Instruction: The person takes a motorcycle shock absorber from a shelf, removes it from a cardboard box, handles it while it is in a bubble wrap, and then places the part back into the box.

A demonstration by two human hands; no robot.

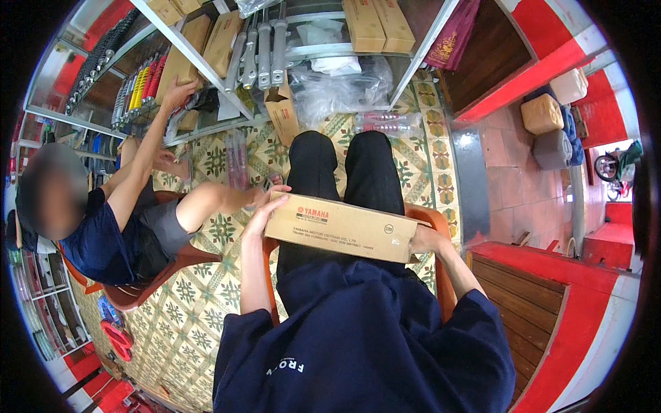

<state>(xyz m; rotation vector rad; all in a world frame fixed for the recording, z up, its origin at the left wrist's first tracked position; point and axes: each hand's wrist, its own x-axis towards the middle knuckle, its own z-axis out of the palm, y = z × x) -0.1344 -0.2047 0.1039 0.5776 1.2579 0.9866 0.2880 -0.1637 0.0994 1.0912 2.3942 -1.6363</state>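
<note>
A long Yamaha cardboard box (341, 227) lies across my thighs, its printed side facing up. My left hand (266, 209) grips its left end, with the thumb on top near the corner. At the right end, my right hand (427, 241) is at the box's end flap, its fingers partly hidden by the cardboard, so its hold cannot be made out. Beyond my knees an upright, open-topped cardboard box (282, 114) leans by the shelf. Several grey metal fork tubes (264, 51) rest on the shelf above it.
A co-worker sits on a chair (193, 260) at the left, one hand on a carton (183, 57) on the shelf. Bagged red shock absorbers (384, 124) lie on the tiled floor. Colourful shock absorbers (138, 90) stand in the glass cabinet. Plastic jerrycans (542, 113) are at the right.
</note>
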